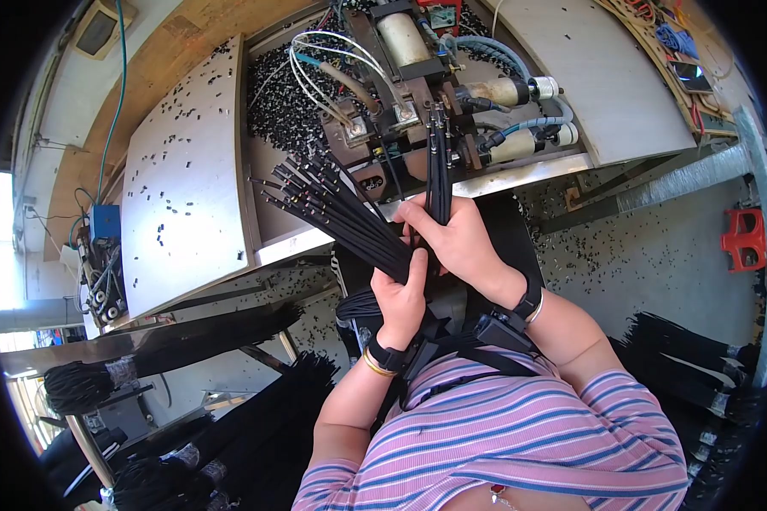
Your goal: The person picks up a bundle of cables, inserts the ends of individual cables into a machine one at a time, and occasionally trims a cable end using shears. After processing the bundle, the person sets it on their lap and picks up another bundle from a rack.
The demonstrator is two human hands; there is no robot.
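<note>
My left hand grips a bundle of thin black cables that fans out up and to the left, each with a small metal tip. My right hand pinches a few of these cables and holds them upright, their tips at the clamp of the machine in front of me. The machine has a metal cylinder, white tubes and pneumatic fittings. Both wrists wear black bands.
Grey metal cover plates flank the machine, strewn with tiny black parts; a heap of them lies beside the mechanism. Taped bundles of black cables lie on racks at lower left and at lower right. A red object sits on the floor at the right.
</note>
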